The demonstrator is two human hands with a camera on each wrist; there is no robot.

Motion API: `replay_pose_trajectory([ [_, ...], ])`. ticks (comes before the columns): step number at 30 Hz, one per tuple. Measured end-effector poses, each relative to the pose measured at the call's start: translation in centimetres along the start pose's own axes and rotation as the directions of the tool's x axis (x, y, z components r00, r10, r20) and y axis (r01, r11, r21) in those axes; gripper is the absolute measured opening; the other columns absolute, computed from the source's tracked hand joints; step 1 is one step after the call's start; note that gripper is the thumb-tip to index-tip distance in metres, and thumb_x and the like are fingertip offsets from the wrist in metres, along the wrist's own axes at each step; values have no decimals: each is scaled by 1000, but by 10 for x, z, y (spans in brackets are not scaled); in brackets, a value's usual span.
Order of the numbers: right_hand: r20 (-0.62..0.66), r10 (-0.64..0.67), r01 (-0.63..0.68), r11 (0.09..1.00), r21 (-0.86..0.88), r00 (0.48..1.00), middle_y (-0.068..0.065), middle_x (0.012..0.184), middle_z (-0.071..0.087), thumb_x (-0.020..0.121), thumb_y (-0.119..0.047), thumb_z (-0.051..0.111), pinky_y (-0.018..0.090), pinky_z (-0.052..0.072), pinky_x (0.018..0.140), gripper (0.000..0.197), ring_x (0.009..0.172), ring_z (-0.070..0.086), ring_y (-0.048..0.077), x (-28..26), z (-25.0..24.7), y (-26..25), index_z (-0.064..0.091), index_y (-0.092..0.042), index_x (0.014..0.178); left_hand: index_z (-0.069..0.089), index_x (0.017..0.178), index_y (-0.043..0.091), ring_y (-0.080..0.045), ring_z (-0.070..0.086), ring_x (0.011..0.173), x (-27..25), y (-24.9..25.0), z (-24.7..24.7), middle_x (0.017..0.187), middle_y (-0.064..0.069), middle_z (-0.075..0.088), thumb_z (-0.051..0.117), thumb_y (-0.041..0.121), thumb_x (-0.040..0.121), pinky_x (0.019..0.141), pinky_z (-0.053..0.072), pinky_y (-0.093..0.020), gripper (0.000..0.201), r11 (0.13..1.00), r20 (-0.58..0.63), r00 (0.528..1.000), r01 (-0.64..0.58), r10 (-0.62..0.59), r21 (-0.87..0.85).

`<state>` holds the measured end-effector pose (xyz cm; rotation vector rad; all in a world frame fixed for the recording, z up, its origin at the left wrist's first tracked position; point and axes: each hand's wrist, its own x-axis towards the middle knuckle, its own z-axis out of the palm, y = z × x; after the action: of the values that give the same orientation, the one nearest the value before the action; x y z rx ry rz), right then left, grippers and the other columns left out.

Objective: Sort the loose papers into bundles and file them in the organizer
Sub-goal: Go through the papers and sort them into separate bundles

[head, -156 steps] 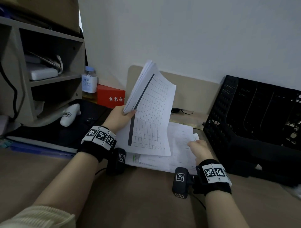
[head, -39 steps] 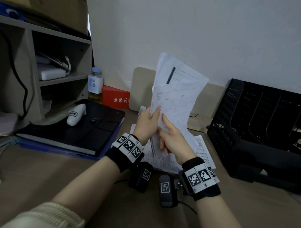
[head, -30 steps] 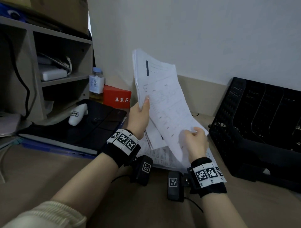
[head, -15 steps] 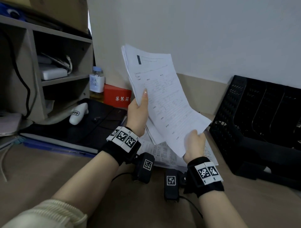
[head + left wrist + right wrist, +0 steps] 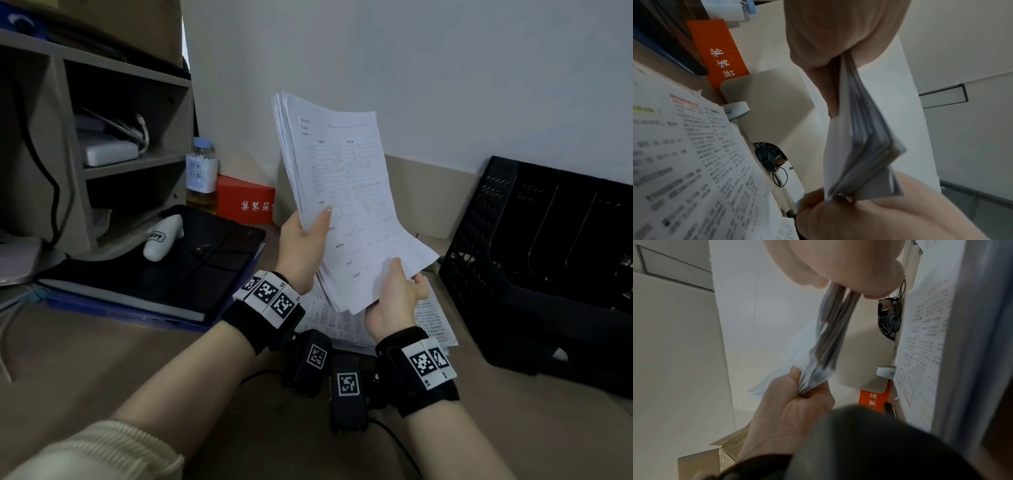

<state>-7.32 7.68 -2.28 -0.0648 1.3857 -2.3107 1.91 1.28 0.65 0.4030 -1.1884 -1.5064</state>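
Observation:
A thick bundle of printed papers [image 5: 346, 205] stands nearly upright above the desk. My left hand [image 5: 306, 236] grips its left edge, thumb on the front sheet. My right hand [image 5: 399, 291] pinches its lower right corner. In the left wrist view the bundle [image 5: 859, 146] shows edge-on, its sheets fanned slightly between both hands. In the right wrist view the bundle [image 5: 828, 337] runs from my right fingers down to my left hand [image 5: 793, 402]. More loose papers [image 5: 433, 318] lie flat on the desk under my hands. The black mesh organizer [image 5: 548, 257] stands at the right, its slots showing no papers.
A shelf unit [image 5: 68, 137] fills the left. A black folder [image 5: 164, 267] with a white object [image 5: 163, 236] on it lies in front of the shelf. A bottle [image 5: 201, 174] and a red box [image 5: 245, 202] stand by the wall.
My right hand lifted sheets from the desk pile and joined them to the bundle in my left hand. Over the last half second the front sheet has lined up with the stack.

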Motion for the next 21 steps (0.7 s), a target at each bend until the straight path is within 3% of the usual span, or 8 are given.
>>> replay_pose_trajectory([
  [3, -57, 18, -24, 995, -94, 998, 1, 136, 34, 85, -32, 64, 43, 48, 97, 63, 115, 49, 21, 3, -6, -4, 23, -31, 133, 61, 114, 24, -7, 67, 103, 4, 4, -2, 109, 11, 69, 55, 25, 98, 86, 56, -27, 17, 1000, 4, 1000, 6, -6, -6],
  [5, -44, 42, -46, 995, -84, 998, 0, 129, 39, 85, -35, 64, 38, 53, 81, 66, 108, 51, 19, 4, -14, -7, 23, -32, 136, 62, 115, 22, -10, 67, 105, 5, 8, -4, 112, 8, 70, 54, 27, 99, 90, 56, -31, 19, 1000, 11, 1000, 9, -9, -18],
  [7, 42, 78, -78, 997, 10, 996, -1, 119, 54, 86, -34, 64, 31, 51, 66, 59, 93, 58, 17, 5, -19, -12, 32, -31, 135, 62, 118, 19, -12, 67, 106, 4, 11, -4, 115, 4, 70, 54, 28, 98, 92, 55, -34, 23, 1000, 18, 1000, 18, -17, -26],
  [8, 102, 100, -105, 993, 51, 990, -1, 115, 62, 87, -34, 64, 30, 52, 67, 52, 89, 62, 17, 6, -20, -13, 41, -28, 134, 63, 119, 19, -13, 68, 106, 4, 11, -4, 115, 3, 70, 55, 30, 98, 92, 55, -35, 25, 999, 22, 999, 26, -26, -23],
  [11, 214, 120, -148, 982, 116, 969, -1, 113, 71, 90, -34, 63, 39, 57, 81, 34, 100, 68, 21, 5, -21, -15, 59, -27, 123, 66, 114, 20, -13, 69, 103, 2, 10, -2, 113, 3, 72, 58, 32, 96, 91, 56, -37, 23, 998, 45, 998, 51, -49, -25],
  [16, 75, 27, -39, 984, 171, 997, 2, 105, 73, 86, -22, 66, 48, 58, 75, 26, 93, 71, 24, -7, -21, -21, 69, -16, 111, 66, 114, 19, -11, 69, 103, -4, 7, 4, 114, 4, 72, 66, 21, 91, 88, 57, -31, 23, 998, 167, 983, 70, -70, 4],
  [21, 70, 1, -10, 992, 122, 998, -3, 102, 73, 85, -23, 64, 37, 58, 65, 28, 90, 70, 21, -10, -23, -29, 70, -17, 111, 63, 122, 17, -13, 67, 107, -3, 2, 4, 118, 4, 70, 61, 21, 95, 94, 54, -36, 27, 994, 194, 976, 82, -96, 78],
])
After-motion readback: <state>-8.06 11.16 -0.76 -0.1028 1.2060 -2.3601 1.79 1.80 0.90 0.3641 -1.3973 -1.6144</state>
